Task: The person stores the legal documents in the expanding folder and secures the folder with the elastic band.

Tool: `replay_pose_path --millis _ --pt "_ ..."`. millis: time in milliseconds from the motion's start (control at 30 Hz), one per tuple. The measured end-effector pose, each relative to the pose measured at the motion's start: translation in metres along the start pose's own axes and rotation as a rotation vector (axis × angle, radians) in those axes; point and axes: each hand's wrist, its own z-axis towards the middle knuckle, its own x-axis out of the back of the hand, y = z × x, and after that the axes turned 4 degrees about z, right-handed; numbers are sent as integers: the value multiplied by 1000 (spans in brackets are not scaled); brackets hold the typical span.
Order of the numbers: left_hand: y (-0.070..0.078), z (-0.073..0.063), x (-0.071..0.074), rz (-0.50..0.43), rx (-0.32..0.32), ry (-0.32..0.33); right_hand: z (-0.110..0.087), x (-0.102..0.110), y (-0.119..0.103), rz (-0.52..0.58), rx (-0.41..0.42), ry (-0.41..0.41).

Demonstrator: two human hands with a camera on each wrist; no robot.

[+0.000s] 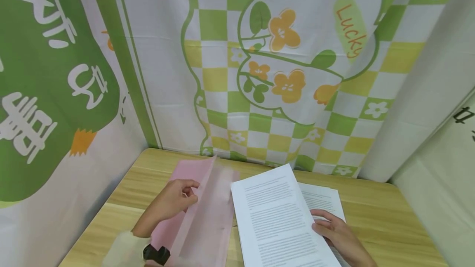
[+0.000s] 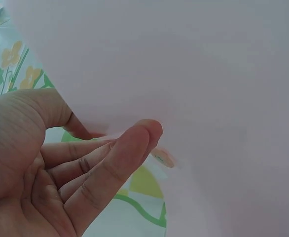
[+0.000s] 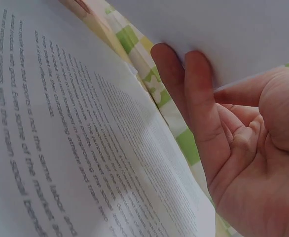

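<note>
Printed sheet (image 1: pixel 276 217), bottom beyond view

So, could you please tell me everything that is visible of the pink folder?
The pink folder looks thin, smooth and slightly see-through, like soft plastic. It lies open on the wood-patterned table, left of the printed sheets in the head view, with one leaf lifted at a slant. The left hand's grip pinches that leaf's edge. The folder's near end runs out of the picture; whether the sheets touch it, I cannot tell.
</note>
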Motion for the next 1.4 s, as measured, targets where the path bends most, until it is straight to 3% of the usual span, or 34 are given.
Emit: replay_pose_path --millis 400,633,867,1100,1267,1400 --pt "-4 -1 0 8 6 15 9 -12 1 -9 51 -36" --pt "-3 -2 1 -2 -7 3 16 -20 3 -18 105 -96" --pt "-4 -2 0 -3 -12 -7 25 -31 3 -9 101 -28" --pt "-5 -2 0 -23 1 -13 34 -42 3 2 98 -27" --pt "-5 -2 -1 -61 -15 -18 36 -48 3 6 64 51" --pt "-5 -3 -1 -58 8 -17 42 -54 5 19 29 100"
